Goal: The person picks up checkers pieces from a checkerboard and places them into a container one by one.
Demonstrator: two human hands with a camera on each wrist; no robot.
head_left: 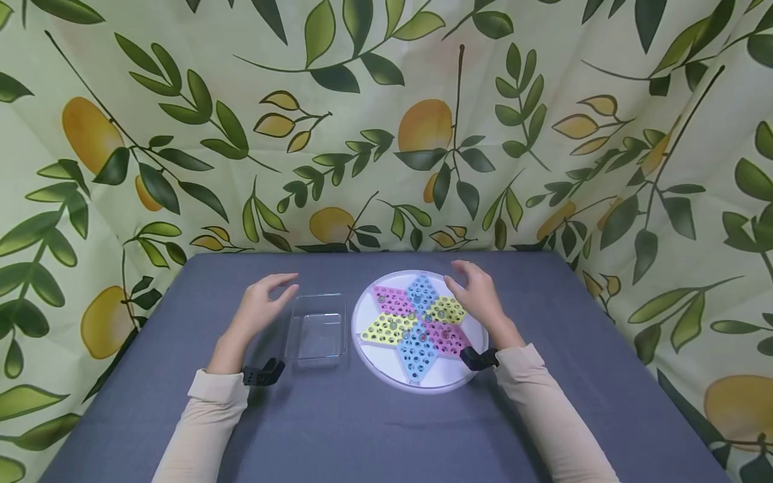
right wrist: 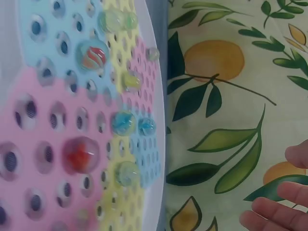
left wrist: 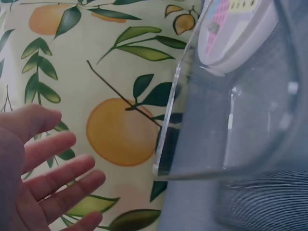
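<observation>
My left hand (head_left: 266,303) hovers at the left of a clear plastic box (head_left: 317,329), fingers relaxed and holding nothing. In the left wrist view its fingers (left wrist: 62,190) are spread apart beside the box wall. Over the right edge of a round white Chinese checkers board (head_left: 377,372) is my right hand (head_left: 481,295), its fingers loosely bent with nothing between them. The board carries a star of pink, blue and yellow sections full of holes. Several glass marbles sit in it, among them a red-orange marble (right wrist: 81,155) and a blue marble (right wrist: 123,122).
A dark grey cloth covers the table (head_left: 362,429). Behind it hangs a curtain (head_left: 374,168) printed with leaves and orange fruit, which also runs along the sides. The box stands just left of the board, with a narrow gap between them. Each wrist wears a black strap mount (head_left: 264,373).
</observation>
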